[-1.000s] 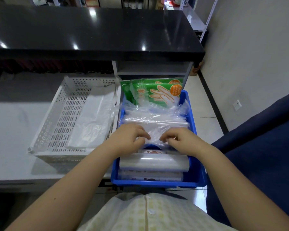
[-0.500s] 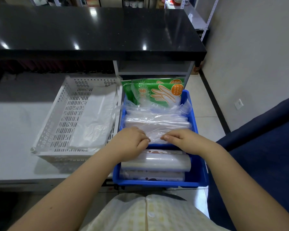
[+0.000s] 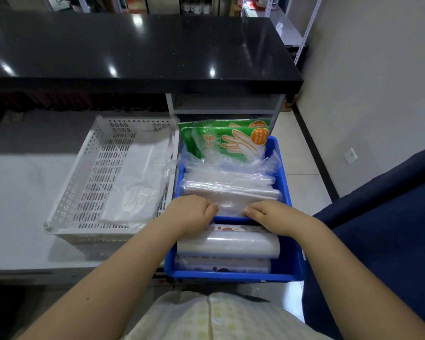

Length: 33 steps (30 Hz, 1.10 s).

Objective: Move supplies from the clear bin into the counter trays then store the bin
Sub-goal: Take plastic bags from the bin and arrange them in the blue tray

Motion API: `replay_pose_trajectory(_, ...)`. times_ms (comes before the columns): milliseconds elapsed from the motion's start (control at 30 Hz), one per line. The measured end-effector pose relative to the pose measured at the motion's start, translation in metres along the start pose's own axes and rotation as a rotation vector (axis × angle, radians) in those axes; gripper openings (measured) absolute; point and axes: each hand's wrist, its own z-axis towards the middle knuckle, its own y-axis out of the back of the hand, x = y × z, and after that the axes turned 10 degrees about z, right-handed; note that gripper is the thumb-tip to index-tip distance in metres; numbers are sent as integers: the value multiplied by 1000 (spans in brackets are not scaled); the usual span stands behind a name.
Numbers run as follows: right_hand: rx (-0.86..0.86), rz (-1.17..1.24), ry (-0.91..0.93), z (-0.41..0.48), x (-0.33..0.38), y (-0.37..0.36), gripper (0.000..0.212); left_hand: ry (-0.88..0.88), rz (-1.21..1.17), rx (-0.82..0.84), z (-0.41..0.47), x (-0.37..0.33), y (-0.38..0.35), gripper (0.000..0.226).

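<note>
While both my hands curl into the blue tray (image 3: 231, 276), bare counter (image 3: 15, 192) lies open far to their left. Just left of my left hand (image 3: 192, 214) sits a white slotted basket (image 3: 91, 182) with a limp plastic sheet (image 3: 138, 182) flat inside. Both hands pinch the near edge of a crinkly stack of clear bags (image 3: 231, 192). My right hand (image 3: 275, 217) nearly reaches the tray's right wall, with a soft navy cushion (image 3: 378, 229) beyond.

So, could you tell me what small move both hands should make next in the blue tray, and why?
Probably tuck the clear bag pack down behind the divider of the blue tray. The left hand and right hand both pinch the pack's near edge, which sits bunched just above that divider, while rolls fill the front compartment.
</note>
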Motion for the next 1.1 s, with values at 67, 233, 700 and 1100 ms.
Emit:
replay_pose_trajectory(67,-25,37,58,-2,5,16,23,13,-59,-210,-4,3,10,53)
replay_pose_trajectory(233,-409,108,262,6,23,37,20,-30,-16,-525,11,19,26,47)
replay_pose_trajectory(700,-290,-99,177,32,-3,-6,33,16,-150,-168,29,12,-4,31)
replay_pose_trajectory(1100,-501,-237,299,41,-7,-13,22,11,-74,-360,22,27,-3,39)
